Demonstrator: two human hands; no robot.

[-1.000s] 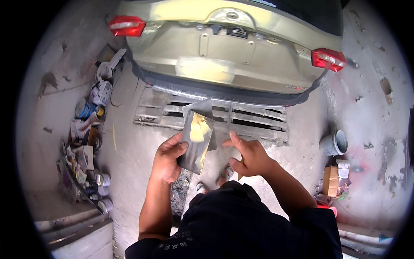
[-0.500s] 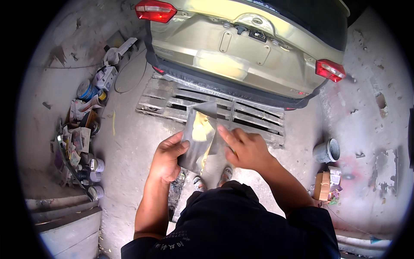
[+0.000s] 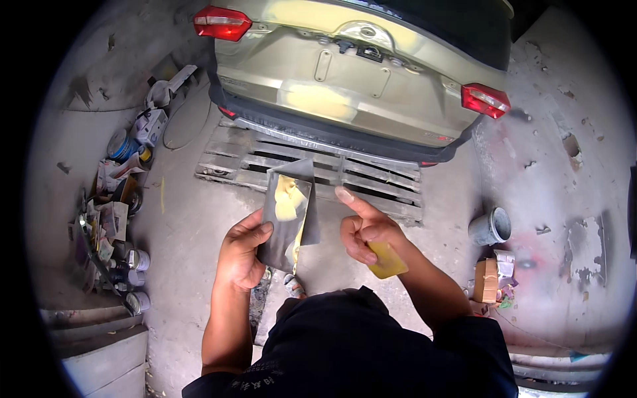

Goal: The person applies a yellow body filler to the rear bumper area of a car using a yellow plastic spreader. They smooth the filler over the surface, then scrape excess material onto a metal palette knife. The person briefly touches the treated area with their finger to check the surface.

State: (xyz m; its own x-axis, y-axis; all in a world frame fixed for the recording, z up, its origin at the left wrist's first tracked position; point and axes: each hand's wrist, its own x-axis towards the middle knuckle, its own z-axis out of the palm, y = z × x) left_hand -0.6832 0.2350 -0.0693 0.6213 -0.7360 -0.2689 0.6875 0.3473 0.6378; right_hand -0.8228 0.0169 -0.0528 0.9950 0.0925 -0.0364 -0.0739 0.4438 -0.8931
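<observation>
My left hand point(image 3: 240, 255) grips a dark grey mixing board point(image 3: 275, 240) by its left edge, thumb on top. Pale yellow filler paste point(image 3: 288, 201) lies in a lump on the board, with more smeared down its right edge. To the right of the board and apart from it, my right hand point(image 3: 369, 229) is closed around a yellow flat spreader point(image 3: 389, 261). Its index finger points out toward the car, with a pale smudge at the tip. Ahead stands a beige car point(image 3: 259, 66), whose tailgate bears a wide pale yellow patch point(image 3: 318, 103).
A slatted wooden pallet point(image 3: 229, 151) lies by the rear bumper point(image 3: 312, 136). Cans, papers and a blue tub point(image 3: 122, 144) line the left wall. At the right are a grey bucket point(image 3: 486, 227) and a cardboard box point(image 3: 486, 281). A thin hose point(image 3: 167, 136) curls on the floor.
My right hand has turned and dropped slightly, bringing the yellow spreader into sight. The board remains in my left hand. The whole view has shifted a little, moving the car leftward in the picture.
</observation>
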